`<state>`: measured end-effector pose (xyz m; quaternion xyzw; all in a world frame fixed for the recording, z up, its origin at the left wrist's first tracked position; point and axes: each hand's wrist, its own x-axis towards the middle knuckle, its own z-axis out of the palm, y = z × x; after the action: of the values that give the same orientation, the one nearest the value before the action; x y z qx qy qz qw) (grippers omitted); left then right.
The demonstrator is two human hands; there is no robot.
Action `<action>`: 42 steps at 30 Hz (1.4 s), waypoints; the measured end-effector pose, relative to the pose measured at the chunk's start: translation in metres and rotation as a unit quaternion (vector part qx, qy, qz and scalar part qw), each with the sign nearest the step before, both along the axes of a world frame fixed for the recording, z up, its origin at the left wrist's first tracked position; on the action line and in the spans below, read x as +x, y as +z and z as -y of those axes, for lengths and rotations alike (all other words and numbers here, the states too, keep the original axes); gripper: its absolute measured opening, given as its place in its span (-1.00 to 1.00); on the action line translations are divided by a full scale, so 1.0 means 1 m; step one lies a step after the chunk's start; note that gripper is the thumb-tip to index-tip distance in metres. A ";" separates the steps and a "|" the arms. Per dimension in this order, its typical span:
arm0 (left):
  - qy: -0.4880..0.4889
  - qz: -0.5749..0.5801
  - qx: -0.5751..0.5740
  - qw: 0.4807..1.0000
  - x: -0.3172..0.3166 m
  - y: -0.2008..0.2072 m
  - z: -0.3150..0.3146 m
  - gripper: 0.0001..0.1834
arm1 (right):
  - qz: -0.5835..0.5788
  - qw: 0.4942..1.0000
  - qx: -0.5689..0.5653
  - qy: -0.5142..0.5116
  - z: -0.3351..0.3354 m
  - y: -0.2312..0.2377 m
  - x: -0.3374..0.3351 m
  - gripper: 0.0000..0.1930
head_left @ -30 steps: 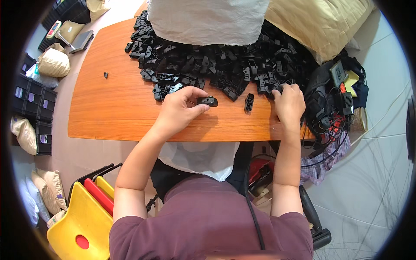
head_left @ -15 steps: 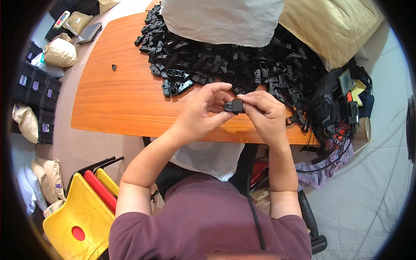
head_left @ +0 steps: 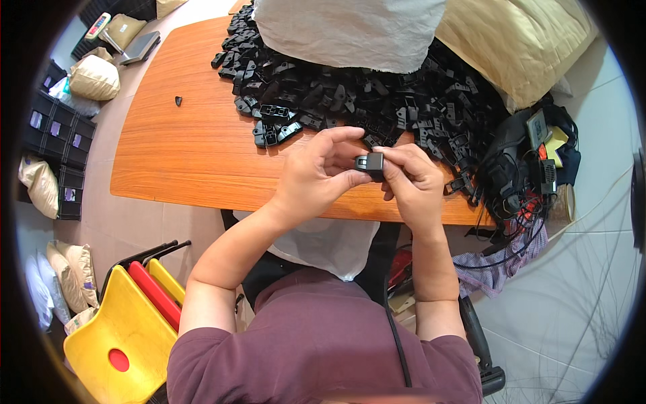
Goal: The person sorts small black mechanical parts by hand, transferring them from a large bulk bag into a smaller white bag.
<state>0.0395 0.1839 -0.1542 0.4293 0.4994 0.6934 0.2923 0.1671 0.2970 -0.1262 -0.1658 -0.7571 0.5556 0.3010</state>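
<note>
Above the table's near edge I hold a small black plastic part (head_left: pixel 371 163), boxy at its right end with a slotted, lighter-looking left end. My right hand (head_left: pixel 414 178) pinches the boxy end between thumb and fingers. The thumb of my left hand (head_left: pixel 311 172) rests at the slotted end; its index finger arches above, and the other fingers curl partly behind the part. Just beyond my hands spreads a heap of similar black plastic parts (head_left: pixel 323 101), some of them lying close to my fingertips.
The orange wooden table (head_left: pixel 175 148) carries a lone black piece (head_left: pixel 178 101) at left. A white sack (head_left: pixel 350 34) and a tan sack (head_left: pixel 518 47) stand over the heap. Black bags and cables (head_left: pixel 515 168) crowd the right edge. Yellow and red chairs (head_left: pixel 118 330) stand lower left.
The black part has shifted slightly right and turned, so its slotted end shows differently. My right fingers have moved a little around it; my left hand keeps nearly the same pose.
</note>
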 end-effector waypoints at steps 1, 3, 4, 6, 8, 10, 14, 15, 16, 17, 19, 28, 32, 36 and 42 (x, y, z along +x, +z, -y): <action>-0.004 0.001 0.006 1.000 0.000 -0.003 0.000 -0.38 | 0.016 1.000 -0.008 -0.015 0.002 0.000 -0.001 -0.82; -0.014 0.114 0.014 0.993 0.007 0.001 0.000 -0.32 | 0.031 0.999 -0.016 -0.029 0.006 -0.005 -0.005 -0.80; -0.023 0.226 0.023 0.974 0.011 0.002 -0.001 -0.27 | 0.014 0.985 0.158 -0.073 0.008 -0.012 -0.008 -0.77; -0.007 0.247 0.021 0.969 0.018 0.004 -0.004 -0.24 | -0.005 0.939 0.326 -0.112 0.015 -0.017 -0.009 -0.73; 0.012 0.267 0.019 0.963 0.022 0.004 -0.002 -0.21 | -0.001 0.964 0.256 -0.067 0.020 -0.018 -0.008 -0.67; -0.015 0.312 0.003 0.950 0.025 -0.003 0.002 -0.25 | -0.001 0.981 0.192 -0.032 0.015 -0.018 -0.001 -0.68; -0.061 0.399 -0.086 0.911 0.026 -0.010 0.016 -0.32 | 0.138 0.983 -0.123 -0.008 0.025 -0.009 0.020 -0.68; -0.082 0.413 -0.089 0.903 0.027 -0.014 0.019 -0.35 | 0.142 0.976 -0.167 0.006 0.027 -0.009 0.023 -0.66; -0.082 0.414 -0.090 0.902 0.026 -0.014 0.022 -0.35 | 0.146 0.967 -0.210 0.019 0.030 -0.010 0.027 -0.64; -0.098 0.388 -0.116 0.909 0.023 -0.013 0.025 -0.35 | 0.124 0.972 -0.197 0.028 0.032 -0.017 0.030 -0.61; -0.118 0.363 -0.143 0.913 0.021 -0.012 0.027 -0.35 | 0.071 0.974 -0.215 0.018 0.039 -0.022 0.032 -0.61; -0.135 0.180 -0.005 0.974 0.018 -0.010 0.036 -0.41 | -0.088 0.995 0.031 -0.023 0.049 -0.029 0.039 -0.59; -0.235 0.163 -0.145 0.947 0.002 0.002 0.039 -0.42 | -0.013 0.991 0.129 -0.023 0.057 -0.033 0.052 -0.63; 0.215 -0.585 -0.156 0.766 -0.035 0.003 0.016 -0.65 | 0.090 0.955 0.281 0.034 0.068 -0.054 0.060 -0.61; 0.267 -0.657 -0.312 0.632 -0.059 -0.019 0.010 -0.84 | 0.084 0.895 0.380 -0.218 -0.020 -0.039 0.036 -0.80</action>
<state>-0.0194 0.1743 -0.1728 0.5025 0.8388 0.0782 -0.1945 0.2032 0.3175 -0.1654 -0.2461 -0.8777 0.1299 0.3901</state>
